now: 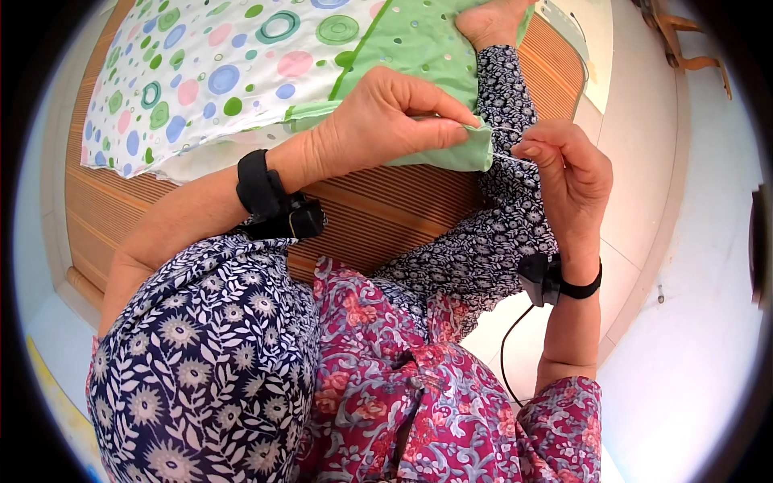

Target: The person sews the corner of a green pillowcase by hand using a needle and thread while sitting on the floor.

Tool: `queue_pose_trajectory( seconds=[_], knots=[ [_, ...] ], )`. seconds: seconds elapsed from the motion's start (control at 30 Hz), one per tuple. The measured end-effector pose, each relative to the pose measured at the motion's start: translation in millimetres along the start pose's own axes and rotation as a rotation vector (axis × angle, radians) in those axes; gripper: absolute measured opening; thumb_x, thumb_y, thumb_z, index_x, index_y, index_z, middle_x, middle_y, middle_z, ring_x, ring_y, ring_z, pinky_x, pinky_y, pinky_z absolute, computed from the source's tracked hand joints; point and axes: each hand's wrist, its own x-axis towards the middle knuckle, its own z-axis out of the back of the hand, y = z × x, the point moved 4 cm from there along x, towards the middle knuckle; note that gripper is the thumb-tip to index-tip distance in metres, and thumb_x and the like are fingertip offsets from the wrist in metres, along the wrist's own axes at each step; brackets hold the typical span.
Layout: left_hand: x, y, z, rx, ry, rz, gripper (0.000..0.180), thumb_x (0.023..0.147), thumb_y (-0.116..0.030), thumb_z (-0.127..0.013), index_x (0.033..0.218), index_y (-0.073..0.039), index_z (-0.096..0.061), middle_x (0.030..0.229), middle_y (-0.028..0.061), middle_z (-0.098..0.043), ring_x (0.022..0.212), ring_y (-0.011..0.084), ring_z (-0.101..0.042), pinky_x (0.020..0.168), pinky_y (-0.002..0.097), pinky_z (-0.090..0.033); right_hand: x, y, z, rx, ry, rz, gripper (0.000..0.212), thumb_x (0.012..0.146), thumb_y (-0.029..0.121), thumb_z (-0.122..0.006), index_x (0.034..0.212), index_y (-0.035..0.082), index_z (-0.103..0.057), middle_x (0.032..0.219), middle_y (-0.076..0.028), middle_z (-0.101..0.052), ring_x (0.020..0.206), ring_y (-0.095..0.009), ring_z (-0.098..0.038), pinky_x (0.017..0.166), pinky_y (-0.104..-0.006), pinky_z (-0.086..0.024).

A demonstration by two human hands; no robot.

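Note:
A cloth cover (266,60), white with coloured dots and circles and joined to a green part (415,56), lies spread in front of me. My left hand (394,117) is closed in a pinch on the green cloth's edge, near its corner (481,149). From that corner white thread (507,156) runs in two strands to my right hand (568,165). The right thumb and fingers are pressed together on the thread, a short way right of the cloth. Whether a needle is between those fingers cannot be made out.
Under the cloth lies a brown striped mat (370,209). My patterned trouser leg (507,88) stretches along the right, with a bare foot (491,22) beside the green cloth. Black bands with small devices (259,185) sit on both wrists; a cable (503,354) hangs at the right. Wooden furniture legs (684,48) stand at the far right.

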Motion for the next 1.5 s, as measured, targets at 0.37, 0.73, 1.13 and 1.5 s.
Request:
queue_pose_trajectory(
  seconds=[0.37,0.73,1.13,1.5],
  knots=[
    [-1.9,-3.1,0.4,0.02,0.059,-0.029,0.017,0.082,-0.004,-0.07,0.099,-0.001,-0.072,0.082,0.0048,-0.072,0.071,0.0035,-0.062,0.062,0.0176,-0.049,15.1,10.5,3.4,-0.228,0.021,0.179,0.014,0.076,0.0,-0.071,0.086,0.009,-0.067,0.074,-0.003,-0.054,0.066,-0.016,-0.056,0.058,-0.0252,-0.045],
    [-1.6,-2.0,0.0,0.025,0.03,0.003,0.018,0.083,-0.004,-0.069,0.1,-0.002,-0.072,0.079,0.0028,-0.071,0.069,0.0022,-0.06,0.059,0.0166,-0.047,2.6,22.1,9.6,-0.378,0.05,0.126,0.015,0.073,0.003,-0.074,0.085,0.011,-0.07,0.068,-0.003,-0.044,0.059,-0.017,-0.049,0.051,-0.027,-0.04],
    [-0.7,-0.1,0.5,0.056,0.019,-0.024,0.018,0.082,-0.004,-0.07,0.1,-0.003,-0.072,0.079,0.0035,-0.071,0.069,0.0032,-0.061,0.06,0.0167,-0.048,1.6,20.3,11.9,-0.358,0.027,0.12,0.016,0.073,0.001,-0.074,0.086,0.009,-0.071,0.069,-0.003,-0.044,0.06,-0.016,-0.049,0.052,-0.0264,-0.039],
    [-0.6,-1.2,-0.2,0.06,0.015,-0.04,0.018,0.082,-0.004,-0.07,0.101,-0.003,-0.072,0.081,0.0044,-0.072,0.071,0.0041,-0.062,0.062,0.017,-0.049,-0.9,19.2,13.7,-0.367,0.021,0.102,0.017,0.072,0.001,-0.074,0.086,0.01,-0.07,0.067,-0.003,-0.042,0.06,-0.016,-0.048,0.052,-0.0267,-0.039]
  ],
)
